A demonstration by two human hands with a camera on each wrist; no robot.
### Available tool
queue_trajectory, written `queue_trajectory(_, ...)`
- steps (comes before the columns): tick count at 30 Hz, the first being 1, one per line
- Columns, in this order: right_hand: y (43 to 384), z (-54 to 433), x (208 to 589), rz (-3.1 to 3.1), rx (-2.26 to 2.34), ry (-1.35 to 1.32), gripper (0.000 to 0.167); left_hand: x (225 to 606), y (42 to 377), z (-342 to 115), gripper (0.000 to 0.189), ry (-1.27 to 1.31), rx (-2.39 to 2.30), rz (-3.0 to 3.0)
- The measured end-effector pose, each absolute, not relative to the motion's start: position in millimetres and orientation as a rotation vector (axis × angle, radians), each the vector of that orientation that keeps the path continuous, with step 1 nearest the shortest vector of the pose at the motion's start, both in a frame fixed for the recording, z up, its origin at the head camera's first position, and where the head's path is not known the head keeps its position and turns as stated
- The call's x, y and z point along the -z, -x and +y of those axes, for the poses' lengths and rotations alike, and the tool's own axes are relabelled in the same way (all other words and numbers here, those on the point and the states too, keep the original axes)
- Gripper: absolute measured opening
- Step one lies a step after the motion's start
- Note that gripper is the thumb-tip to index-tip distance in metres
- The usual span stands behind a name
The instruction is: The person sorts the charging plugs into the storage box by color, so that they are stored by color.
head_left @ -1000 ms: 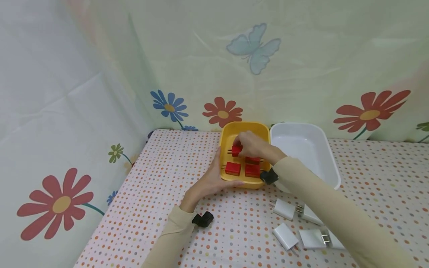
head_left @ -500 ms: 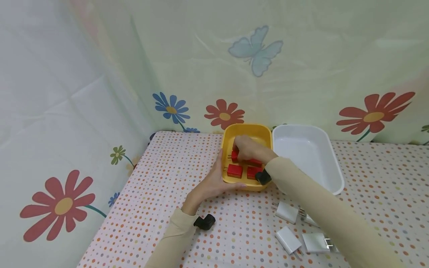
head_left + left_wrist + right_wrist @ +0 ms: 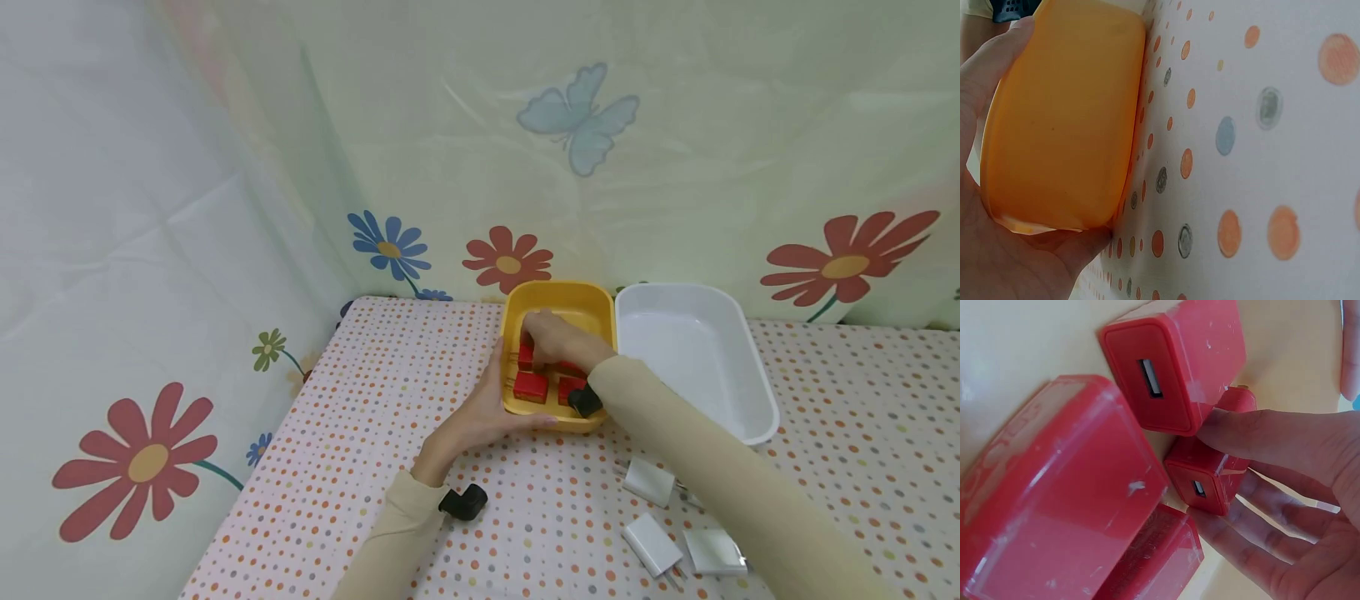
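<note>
In the head view, a yellow plastic tray (image 3: 558,289) stands against the back wall with several red USB chargers inside. My left hand (image 3: 480,410) holds its near left corner, thumb along the front wall and fingers on the left side. The left wrist view shows the tray's orange-yellow outer wall (image 3: 1069,119) close up. Down inside the tray, my right hand (image 3: 557,337) pinches a red USB charger (image 3: 1200,478) between thumb and fingers, its prongs pointing left. A second red charger (image 3: 531,387) lies just nearer; another red charger (image 3: 572,389) is partly behind the black wrist camera.
A white tray (image 3: 682,350) stands right beside the yellow one. Several white chargers lie in front on the dotted cloth, among them one white charger (image 3: 651,482) near the right forearm, which hides some others. A flowered curtain (image 3: 420,150) rises behind.
My right hand has lowered the red charger into the tray, to a place behind the near left charger. The left hand keeps its hold. The whole view has shifted slightly.
</note>
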State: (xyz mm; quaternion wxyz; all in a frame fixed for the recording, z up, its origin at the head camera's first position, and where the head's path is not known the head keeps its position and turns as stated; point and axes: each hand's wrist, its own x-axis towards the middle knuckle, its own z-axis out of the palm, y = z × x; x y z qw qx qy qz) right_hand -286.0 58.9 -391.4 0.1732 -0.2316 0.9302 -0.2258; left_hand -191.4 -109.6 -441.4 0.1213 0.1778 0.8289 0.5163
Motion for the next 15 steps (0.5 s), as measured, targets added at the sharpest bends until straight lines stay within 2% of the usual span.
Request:
queue_trajectory(8,282.4,60.8,393.1,2.629,0.657,0.663,0.033,444.9,188.0,-106.9,0.131,-0.453,-1.492,2.422)
queue_trajectory(15,280.6,62.0,384.5,2.646,0.622,0.652,0.041,443.3,191.4,-107.7,0.129,-0.534,-1.532,2.407)
